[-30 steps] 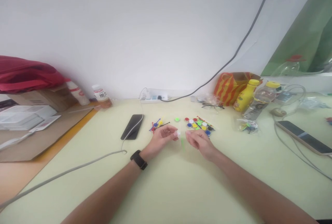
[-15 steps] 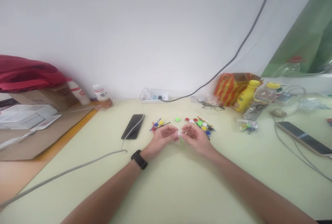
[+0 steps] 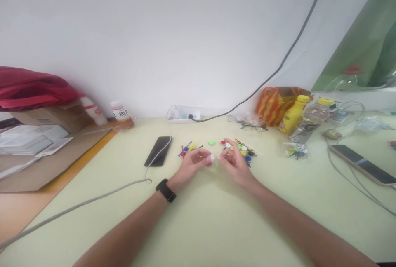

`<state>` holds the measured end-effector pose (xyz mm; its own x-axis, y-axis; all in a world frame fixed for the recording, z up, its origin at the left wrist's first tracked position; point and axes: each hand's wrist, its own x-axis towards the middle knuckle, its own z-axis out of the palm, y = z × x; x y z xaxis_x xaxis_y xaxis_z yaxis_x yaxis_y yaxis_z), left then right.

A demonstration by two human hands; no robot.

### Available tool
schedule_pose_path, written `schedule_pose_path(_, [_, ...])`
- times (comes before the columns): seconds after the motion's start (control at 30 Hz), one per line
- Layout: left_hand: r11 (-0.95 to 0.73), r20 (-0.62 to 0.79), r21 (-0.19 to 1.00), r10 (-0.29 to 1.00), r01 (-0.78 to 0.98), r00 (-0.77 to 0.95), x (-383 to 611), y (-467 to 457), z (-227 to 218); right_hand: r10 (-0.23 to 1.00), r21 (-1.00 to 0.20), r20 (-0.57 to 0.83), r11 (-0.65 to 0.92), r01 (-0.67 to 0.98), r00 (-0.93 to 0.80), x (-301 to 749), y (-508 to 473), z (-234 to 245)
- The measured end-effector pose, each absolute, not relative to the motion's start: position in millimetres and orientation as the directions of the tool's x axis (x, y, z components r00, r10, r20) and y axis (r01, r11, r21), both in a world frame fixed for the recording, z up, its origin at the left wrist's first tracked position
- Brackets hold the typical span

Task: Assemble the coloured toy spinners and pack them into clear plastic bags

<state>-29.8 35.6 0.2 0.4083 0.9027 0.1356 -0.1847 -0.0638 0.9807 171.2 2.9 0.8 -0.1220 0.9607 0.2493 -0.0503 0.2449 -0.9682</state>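
One thin green plastic stick (image 3: 217,171) between hands, long way near to far, low end toward person. Left hand (image 3: 194,163) pinches one small white piece (image 3: 213,158) at stick's top. Right hand (image 3: 236,167) half open, looks empty. Farther, on pale desk (image 3: 201,221): one round bright-green disc (image 3: 211,142).

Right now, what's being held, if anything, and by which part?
The left hand pinches a small white piece by its left side; whether the right hand holds the green strip is unclear.
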Motion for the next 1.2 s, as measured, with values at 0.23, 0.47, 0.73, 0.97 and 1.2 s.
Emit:
schedule_pose_path(0.23, [-0.080, 0.133, 0.986, 0.910, -0.148, 0.392, -30.2, 35.0, 1.4, 0.892, -0.968, 0.248, 0.212, -0.135, -0.377, 178.1, -1.3, 12.3])
schedule_pose_path(0.47, [-0.081, 0.148, 0.982, 0.890, -0.171, 0.431, -30.3, 34.5, 1.3, 0.959, -0.967, 0.229, 0.245, 0.078, -0.166, 170.6, 6.4, 3.1])
schedule_pose_path(0.73, [-0.065, 0.135, 0.983, 0.887, -0.172, 0.441, -30.4, 32.7, 2.0, 0.945, -0.947, 0.254, 0.286, 0.143, -0.207, 170.7, 6.9, -3.0])
schedule_pose_path(0.97, [-0.038, 0.123, 0.979, 0.891, -0.198, 0.436, -30.8, 33.6, 2.0, 0.906, -0.885, 0.384, 0.416, 0.208, -0.180, 173.4, 1.7, -0.8])
schedule_pose_path(1.2, [-0.034, 0.120, 0.979, 0.893, -0.201, 0.434, -30.0, 32.6, 3.5, 0.902, -0.871, 0.409, 0.431, 0.237, -0.137, 175.1, 1.1, -2.0])
